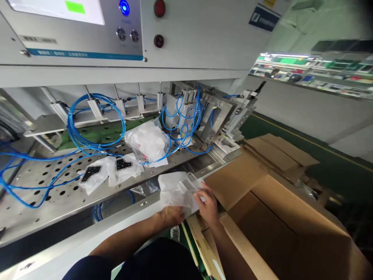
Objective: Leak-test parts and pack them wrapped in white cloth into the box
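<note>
Translucent white plastic pouch (178, 189), with a clear stiff piece showing at its far end, lies on the pale front ledge of the worktop (122, 225), held between both hands. The right hand (207, 204) pinches the pouch's right end, fingers curled onto the clear piece. The left hand (172, 214) rests at the pouch's near edge, but its fingers are tucked out of sight, so I cannot tell whether they grip.

Just beyond the hands a crumpled clear plastic bag (147, 143) sits on the perforated steel plate (43, 186). Further to the left of the hands on that plate lie two small white bagged pieces with black angular inserts (92, 174), side by side. Bright blue air hoses (84, 116) loop over the plate and up to the metal fixtures behind.

To the right of the right hand, touching the wrist, stands a large open brown cardboard box (279, 221). Well above the hands is the grey control panel (87, 35) with a lit blue button (124, 7) and two red buttons (159, 7).
</note>
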Available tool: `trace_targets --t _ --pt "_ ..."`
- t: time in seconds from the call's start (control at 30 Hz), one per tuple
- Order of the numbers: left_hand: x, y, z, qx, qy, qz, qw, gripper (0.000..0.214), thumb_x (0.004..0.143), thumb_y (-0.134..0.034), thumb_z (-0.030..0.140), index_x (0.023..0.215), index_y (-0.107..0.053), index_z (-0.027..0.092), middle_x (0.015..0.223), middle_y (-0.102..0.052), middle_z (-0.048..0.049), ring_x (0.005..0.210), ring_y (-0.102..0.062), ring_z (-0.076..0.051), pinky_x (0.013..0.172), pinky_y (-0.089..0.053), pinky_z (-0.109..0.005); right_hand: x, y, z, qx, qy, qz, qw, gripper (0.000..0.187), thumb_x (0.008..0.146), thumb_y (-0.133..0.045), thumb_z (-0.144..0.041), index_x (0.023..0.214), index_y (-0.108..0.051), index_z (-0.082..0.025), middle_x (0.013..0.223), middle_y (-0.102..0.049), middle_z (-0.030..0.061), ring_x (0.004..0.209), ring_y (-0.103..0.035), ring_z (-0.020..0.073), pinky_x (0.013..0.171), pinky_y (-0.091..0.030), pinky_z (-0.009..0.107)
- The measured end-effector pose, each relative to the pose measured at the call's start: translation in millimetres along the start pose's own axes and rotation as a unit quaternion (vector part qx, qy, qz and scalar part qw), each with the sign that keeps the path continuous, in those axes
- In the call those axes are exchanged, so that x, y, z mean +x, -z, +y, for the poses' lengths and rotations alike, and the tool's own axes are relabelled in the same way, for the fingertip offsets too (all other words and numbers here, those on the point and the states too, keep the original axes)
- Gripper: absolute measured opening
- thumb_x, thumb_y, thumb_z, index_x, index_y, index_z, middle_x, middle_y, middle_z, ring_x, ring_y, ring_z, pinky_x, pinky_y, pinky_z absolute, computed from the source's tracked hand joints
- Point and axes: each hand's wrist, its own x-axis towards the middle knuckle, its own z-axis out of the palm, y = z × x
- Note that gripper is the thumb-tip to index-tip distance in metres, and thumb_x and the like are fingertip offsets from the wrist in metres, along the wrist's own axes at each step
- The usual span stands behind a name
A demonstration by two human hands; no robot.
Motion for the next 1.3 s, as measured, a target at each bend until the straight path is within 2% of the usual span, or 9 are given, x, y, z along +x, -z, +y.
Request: trace_targets --t 0.13,0.3,0.53,0.73,0.87,1.0,1.07,1.17,1.3 --pt "-26.9 15.7 15.7 0.051 -0.044 -0.005 0.998 0.054 0.086 -0.064 0.031 0.139 -0.064 0.023 0.136 -0.068 -0.0200 0.124 -0.067 -0.038 0.105 -0.057 -0.050 1.7 -39.2 5.6 -0.029 0.012 -0.017 0.999 0.024 0.095 -0.059 -0.035 0.079 -0.071 -0.022 0.139 -0.064 0.0183 0.124 -0.065 0.0301 0.107 -0.054 0.048" --pt "-49.1 47.5 14.9 0.105 -0.045 0.047 0.992 0.026 0.092 -0.057 0.016 0.114 -0.070 0.022 0.121 -0.071 -0.0156 0.110 -0.068 -0.031 0.091 -0.061 -0.044 1.1 -55.7 15.8 -0.052 0.002 -0.052 0.997 0.018 0.092 -0.061 -0.030 0.078 -0.070 -0.022 0.142 -0.061 0.0157 0.116 -0.066 0.0287 0.105 -0.056 0.048" --pt "-34.4 67.2 -12.1 0.148 0.018 0.178 0.973 0.022 0.101 -0.058 0.029 0.115 -0.074 0.023 0.120 -0.066 -0.0146 0.108 -0.060 -0.031 0.095 -0.057 -0.048 1.9 -58.6 21.6 -0.044 0.011 -0.065 0.997 0.022 0.095 -0.058 -0.031 0.078 -0.068 -0.021 0.144 -0.059 0.0168 0.124 -0.063 0.0285 0.108 -0.053 0.045" --pt "-21.3 80.9 -3.0 0.184 0.049 0.237 0.953 0.033 0.104 -0.053 0.043 0.110 -0.080 0.025 0.141 -0.055 -0.0171 0.117 -0.055 -0.035 0.096 -0.053 -0.053 1.1 -58.2 28.4 -0.024 -0.003 -0.069 0.997 0.024 0.094 -0.058 -0.034 0.078 -0.069 -0.020 0.143 -0.059 0.0198 0.125 -0.064 0.0293 0.111 -0.051 0.048" --pt "-15.4 94.2 4.2 0.232 0.105 0.139 0.957 0.038 0.105 -0.048 0.037 0.098 -0.082 0.020 0.146 -0.057 -0.0185 0.132 -0.049 -0.042 0.102 -0.049 -0.059 -0.7 -59.8 31.3 -0.010 -0.012 -0.061 0.998 0.021 0.092 -0.059 -0.032 0.078 -0.069 -0.020 0.143 -0.060 0.0193 0.114 -0.068 0.0274 0.105 -0.055 0.047" --pt "-7.3 98.5 2.7 0.227 0.103 0.023 0.968 0.034 0.100 -0.047 0.016 0.093 -0.080 0.014 0.105 -0.072 -0.0193 0.106 -0.066 -0.035 0.086 -0.057 -0.049 1.7 -60.2 30.1 0.011 -0.026 -0.049 0.998 0.021 0.090 -0.060 -0.032 0.074 -0.068 -0.020 0.141 -0.062 0.0203 0.108 -0.070 0.0282 0.102 -0.056 0.050" --pt "-3.5 97.2 1.6 0.218 0.090 -0.017 0.972 0.032 0.096 -0.047 0.007 0.095 -0.078 0.014 0.102 -0.072 -0.0155 0.098 -0.069 -0.030 0.081 -0.059 -0.041 3.6 -53.3 24.7 0.031 -0.038 -0.033 0.998 0.023 0.091 -0.061 -0.035 0.074 -0.068 -0.020 0.139 -0.064 0.0200 0.103 -0.070 0.0261 0.094 -0.060 0.046" --pt "0.5 94.3 3.7 0.205 0.075 -0.032 0.975 0.035 0.096 -0.044 0.003 0.109 -0.074 0.017 0.118 -0.070 -0.0121 0.099 -0.071 -0.024 0.083 -0.060 -0.034 1.2 -24.9 7.7 0.057 -0.043 0.026 0.997 0.026 0.095 -0.063 -0.039 0.077 -0.068 -0.021 0.136 -0.066 0.0176 0.101 -0.069 0.0230 0.087 -0.061 0.039" --pt "5.7 92.5 11.5 0.197 0.082 -0.011 0.977 0.048 0.096 -0.042 0.003 0.139 -0.059 0.017 0.145 -0.058 -0.0148 0.105 -0.073 -0.026 0.085 -0.063 -0.037 -20.3 37.1 -24.2 0.086 -0.021 0.066 0.994 0.023 0.100 -0.061 -0.034 0.080 -0.067 -0.023 0.144 -0.061 0.0136 0.114 -0.068 0.0231 0.099 -0.057 0.042"
